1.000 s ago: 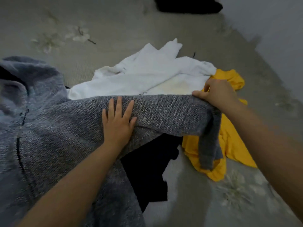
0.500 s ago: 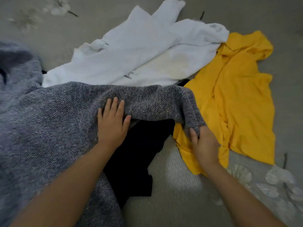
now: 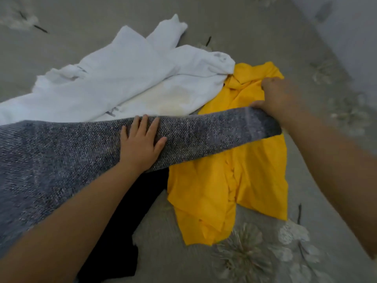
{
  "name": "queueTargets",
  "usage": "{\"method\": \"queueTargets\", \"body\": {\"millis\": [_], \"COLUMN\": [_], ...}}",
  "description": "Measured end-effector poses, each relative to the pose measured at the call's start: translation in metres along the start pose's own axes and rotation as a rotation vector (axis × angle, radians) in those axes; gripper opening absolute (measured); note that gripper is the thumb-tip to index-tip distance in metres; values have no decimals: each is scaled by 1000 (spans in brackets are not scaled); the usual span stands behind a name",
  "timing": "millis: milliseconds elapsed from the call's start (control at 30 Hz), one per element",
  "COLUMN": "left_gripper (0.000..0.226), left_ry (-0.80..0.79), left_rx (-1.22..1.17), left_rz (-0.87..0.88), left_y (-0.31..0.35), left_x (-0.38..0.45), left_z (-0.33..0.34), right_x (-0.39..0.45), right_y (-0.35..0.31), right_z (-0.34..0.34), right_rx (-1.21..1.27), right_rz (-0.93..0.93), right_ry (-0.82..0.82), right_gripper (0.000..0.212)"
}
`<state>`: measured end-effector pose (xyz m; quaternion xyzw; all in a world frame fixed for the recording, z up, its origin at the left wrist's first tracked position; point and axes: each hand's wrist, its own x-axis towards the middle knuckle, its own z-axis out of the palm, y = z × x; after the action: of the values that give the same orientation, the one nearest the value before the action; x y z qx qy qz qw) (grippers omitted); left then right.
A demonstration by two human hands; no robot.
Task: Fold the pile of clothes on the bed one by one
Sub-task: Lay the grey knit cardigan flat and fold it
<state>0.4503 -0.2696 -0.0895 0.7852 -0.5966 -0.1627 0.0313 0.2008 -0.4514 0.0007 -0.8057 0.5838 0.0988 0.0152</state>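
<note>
Bed (image 3: 255,268): grey cover with a pale flower print, carrying all the clothes. No containers in view.

Grey sweater (image 3: 51,160): covers the left side of the bed; one sleeve runs right, pulled straight across the yellow shirt. A half second ago that sleeve was bent down at its end; now it is stretched out.

White garment (image 3: 126,78): spread toward the far edge, partly under the sweater.

Yellow shirt (image 3: 244,180): right of centre, crumpled.

Black garment (image 3: 122,231): near edge, under the sweater.

Left hand (image 3: 140,144): fingers straight, pressing flat on the sleeve; same spot as before.

Right hand (image 3: 279,97): fingers curled, gripping the sleeve end; earlier it was lower, nearer the near edge.
</note>
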Motion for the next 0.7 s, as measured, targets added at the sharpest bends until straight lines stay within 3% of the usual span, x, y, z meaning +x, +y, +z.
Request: {"method": "queueTargets", "body": {"millis": [133,267,333,567,700], "left_gripper": [109,118,118,122,120], "left_ry": [-57,-39,-33,-63,-19], "left_rx": [97,77,94,189,113], "left_rz": [13,16,10,-28,-10], "left_y": [2,3,5,10,5], "left_x": [2,0,-1,-3,-7], "left_z": [25,36,37,38,24], "right_x": [-34,-72,-78,-71,-82], "right_y": [-22,-50,-60,-75,-66], "right_z": [52,96,107,119,109], "right_rx": [66,529,631,681,691], "right_rz": [141,438,517,420,344], "right_ry": [50,-80,-99,102,219], "right_gripper": [53,70,77,66,65]}}
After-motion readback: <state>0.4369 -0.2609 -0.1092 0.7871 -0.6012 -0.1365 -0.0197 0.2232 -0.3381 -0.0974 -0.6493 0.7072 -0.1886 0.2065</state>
